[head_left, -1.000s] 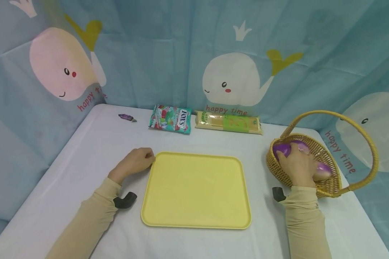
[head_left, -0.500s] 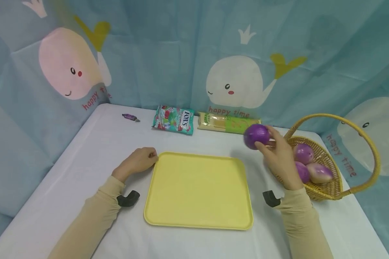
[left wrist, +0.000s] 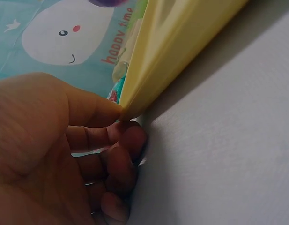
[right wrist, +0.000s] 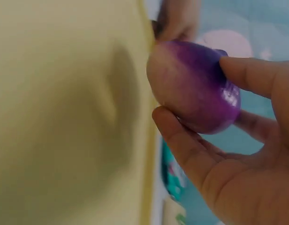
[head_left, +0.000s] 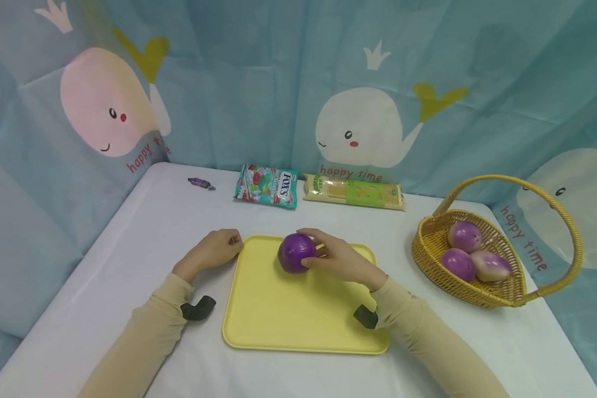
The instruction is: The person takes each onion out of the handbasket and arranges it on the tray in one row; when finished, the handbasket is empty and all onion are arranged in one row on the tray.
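A purple, round vegetable (head_left: 296,253) is held by the right hand (head_left: 343,261) over the upper part of the yellow tray (head_left: 303,309). In the right wrist view the thumb and fingers grip the vegetable (right wrist: 191,89), whose paler side faces the tray (right wrist: 64,140), with a gap between them. The left hand (head_left: 213,251) pinches the tray's upper left corner; in the left wrist view the thumb and curled fingers of that hand (left wrist: 64,145) meet at the tray's corner (left wrist: 149,79).
A wicker basket (head_left: 440,279) with an arched handle stands at the right, holding three purple-and-white vegetables. Along the back lie a small purple wrapped candy (head_left: 200,183), a green FOX'S bag (head_left: 267,187) and a long yellow-green packet (head_left: 355,192). A blue curtain (head_left: 258,83) hangs behind.
From inside the basket, the right hand has lifted the purple vegetable out and carried it left, over the tray. The left hand has stayed at the tray's corner.
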Motion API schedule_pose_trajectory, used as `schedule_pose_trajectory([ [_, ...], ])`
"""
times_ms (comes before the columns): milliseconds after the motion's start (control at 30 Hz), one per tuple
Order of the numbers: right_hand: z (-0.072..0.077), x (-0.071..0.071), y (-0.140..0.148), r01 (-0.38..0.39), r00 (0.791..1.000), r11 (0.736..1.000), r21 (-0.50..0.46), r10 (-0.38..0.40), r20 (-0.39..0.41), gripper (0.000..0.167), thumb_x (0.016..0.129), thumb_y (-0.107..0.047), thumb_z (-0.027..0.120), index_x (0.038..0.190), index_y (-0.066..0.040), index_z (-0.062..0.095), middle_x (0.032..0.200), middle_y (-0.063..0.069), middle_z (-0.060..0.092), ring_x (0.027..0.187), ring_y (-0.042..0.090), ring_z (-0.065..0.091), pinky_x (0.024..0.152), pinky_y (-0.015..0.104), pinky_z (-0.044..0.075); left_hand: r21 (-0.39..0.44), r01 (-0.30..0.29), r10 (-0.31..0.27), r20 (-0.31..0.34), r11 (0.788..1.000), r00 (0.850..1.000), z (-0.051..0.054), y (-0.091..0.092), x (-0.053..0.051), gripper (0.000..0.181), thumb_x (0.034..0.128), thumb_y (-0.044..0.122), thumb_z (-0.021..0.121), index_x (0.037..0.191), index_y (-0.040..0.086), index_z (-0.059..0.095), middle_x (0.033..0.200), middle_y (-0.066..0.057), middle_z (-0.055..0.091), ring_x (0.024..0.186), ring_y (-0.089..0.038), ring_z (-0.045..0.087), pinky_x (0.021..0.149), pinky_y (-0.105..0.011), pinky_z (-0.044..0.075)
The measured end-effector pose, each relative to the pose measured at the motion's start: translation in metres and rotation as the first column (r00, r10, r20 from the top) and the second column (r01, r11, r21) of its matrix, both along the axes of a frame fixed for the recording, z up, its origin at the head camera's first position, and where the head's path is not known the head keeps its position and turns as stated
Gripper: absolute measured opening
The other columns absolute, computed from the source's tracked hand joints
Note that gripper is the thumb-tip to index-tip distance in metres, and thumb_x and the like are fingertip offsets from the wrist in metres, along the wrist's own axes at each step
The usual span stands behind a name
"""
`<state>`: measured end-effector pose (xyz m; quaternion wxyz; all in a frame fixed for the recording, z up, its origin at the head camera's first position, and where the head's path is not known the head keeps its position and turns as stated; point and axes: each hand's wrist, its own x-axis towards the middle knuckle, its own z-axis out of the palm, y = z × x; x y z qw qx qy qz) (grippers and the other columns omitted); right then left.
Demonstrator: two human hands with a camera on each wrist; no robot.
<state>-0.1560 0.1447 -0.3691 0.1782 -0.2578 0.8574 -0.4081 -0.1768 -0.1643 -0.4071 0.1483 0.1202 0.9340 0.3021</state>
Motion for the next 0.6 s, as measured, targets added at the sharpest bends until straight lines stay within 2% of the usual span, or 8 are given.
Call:
schedule_pose_trajectory([
  [167, -0.010, 0.002, -0.010, -0.008, 0.998, 1.000, 0.012, 0.008, 0.058, 0.053, 0.092, -0.028, 0.067, 0.139, -0.023, 0.043, 0.117, 0.011, 0.066, 0.101, 0.021, 0.068, 0.089, 0.036, 0.054, 0.004, 0.007, -0.007, -0.003, 1.000, 1.000, 0.000, 0.000, 0.000, 0.022, 0.0948, 0.020, 0.048, 0.096, 0.006, 0.064, 0.082, -0.006, 0.059, 0.072, -0.017, 0.050, 0.065, -0.028, 0.040],
  [367, -0.012, 0.003, -0.012, -0.008, 1.000, 1.000, 0.030, 0.008, 0.013, 0.051, 0.092, -0.028, 0.067, 0.137, -0.021, 0.044, 0.113, 0.010, 0.068, 0.097, 0.020, 0.068, 0.085, 0.034, 0.055, -0.008, 0.008, -0.008, -0.007, 1.000, 1.000, 0.000, 0.000, -0.001, 0.021, 0.0951, 0.020, 0.048, 0.096, 0.006, 0.064, 0.085, -0.007, 0.060, 0.075, -0.018, 0.052, 0.067, -0.029, 0.040],
  [600, -0.012, 0.002, -0.016, -0.020, 1.000, 0.999, 0.037, 0.020, 0.014, 0.051, 0.093, -0.027, 0.066, 0.138, -0.020, 0.043, 0.113, 0.011, 0.068, 0.097, 0.019, 0.069, 0.084, 0.033, 0.055, -0.006, 0.002, -0.002, -0.014, 1.000, 1.000, 0.000, -0.002, 0.000, 0.020, 0.0948, 0.019, 0.048, 0.096, 0.006, 0.064, 0.084, -0.007, 0.060, 0.074, -0.018, 0.051, 0.066, -0.029, 0.040],
])
